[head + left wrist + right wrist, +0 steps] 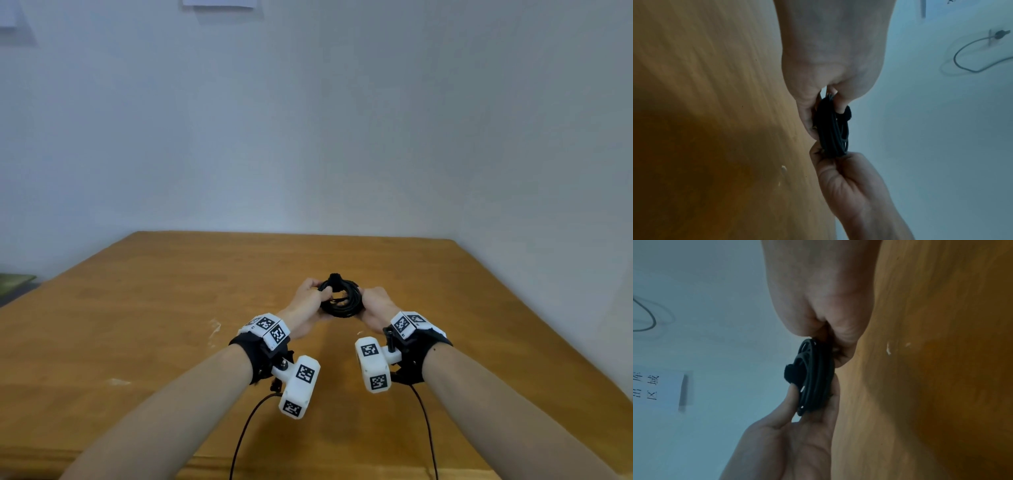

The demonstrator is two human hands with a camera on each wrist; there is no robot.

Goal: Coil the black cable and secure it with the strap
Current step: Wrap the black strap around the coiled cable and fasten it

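Note:
A black cable [344, 301] is wound into a small coil and held just above the wooden table [171, 308] between both hands. My left hand [313, 296] pinches the coil's left side, thumb on top and fingers beneath. My right hand [373, 303] grips the coil's right side. A black fuzzy strap [335, 278] sticks up at the far edge of the coil, next to my left thumb. In the left wrist view the coil [831, 133] sits edge-on with the strap [846, 113] beside it. In the right wrist view the strap [792, 374] wraps the coil [816, 378].
The table meets a pale wall [308, 120] at the back and on the right. Thin sensor wires [246, 431] trail from my wrist units toward the table's near edge. A green object [13, 282] lies off the table at far left.

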